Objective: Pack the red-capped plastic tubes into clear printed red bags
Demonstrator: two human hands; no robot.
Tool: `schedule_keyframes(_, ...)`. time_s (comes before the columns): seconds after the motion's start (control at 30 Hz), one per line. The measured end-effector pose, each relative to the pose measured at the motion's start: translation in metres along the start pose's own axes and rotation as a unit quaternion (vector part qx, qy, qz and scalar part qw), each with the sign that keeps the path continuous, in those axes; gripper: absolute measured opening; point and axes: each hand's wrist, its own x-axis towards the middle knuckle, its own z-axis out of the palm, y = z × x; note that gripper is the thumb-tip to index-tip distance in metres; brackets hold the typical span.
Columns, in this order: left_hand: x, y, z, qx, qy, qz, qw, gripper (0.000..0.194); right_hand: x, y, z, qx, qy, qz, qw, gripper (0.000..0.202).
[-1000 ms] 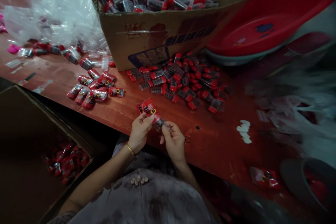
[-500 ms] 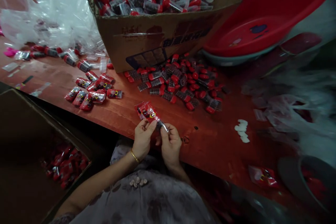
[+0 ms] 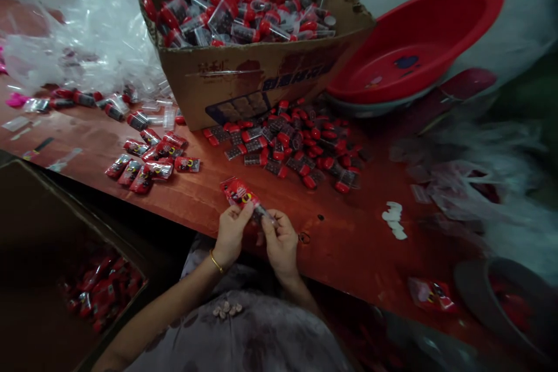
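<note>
My left hand (image 3: 231,232) is closed on a red printed plastic sleeve (image 3: 238,190), thumb on top, near the table's front edge. A small clear tube with dark contents (image 3: 263,214) sticks out of the sleeve's lower right end. My right hand (image 3: 281,242) pinches that tube's outer end between thumb and fingers. How deep the tube sits in the sleeve is hidden by my fingers. Beyond my hands lies a heap of red-capped tubes (image 3: 300,142). To the left is a small pile of tubes in red printed sleeves (image 3: 150,163).
A cardboard box (image 3: 244,78) full of red-capped tubes stands behind the heap. A red basin (image 3: 418,52) leans at the back right. Clear plastic bags (image 3: 87,40) lie back left. White scraps (image 3: 394,221) and a grey bucket (image 3: 473,285) are to the right. A lower box (image 3: 35,232) sits front left.
The camera view has tilted slightly, so the scene sits lower. My hands still hold the sleeve and tube; the tube's end shows less beyond my right fingertips.
</note>
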Motion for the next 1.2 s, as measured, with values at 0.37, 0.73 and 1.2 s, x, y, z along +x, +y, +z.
schedule_keyframes(0.37,-0.001,0.011,-0.001,0.014,-0.100,-0.060,0.993,0.038,0.003,-0.012,0.002,0.024,-0.076,-0.002,0.997,0.028)
schedule_keyframes(0.73,0.003,0.012,-0.012,-0.055,-0.080,-0.114,0.989,0.034,0.026,0.009,-0.002,-0.174,-0.046,-0.142,0.973,0.023)
schedule_keyframes(1.2,0.068,0.097,-0.094,-0.237,0.088,-0.139,0.957,0.048,0.097,0.019,-0.121,-0.652,0.106,-0.083,0.746,0.039)
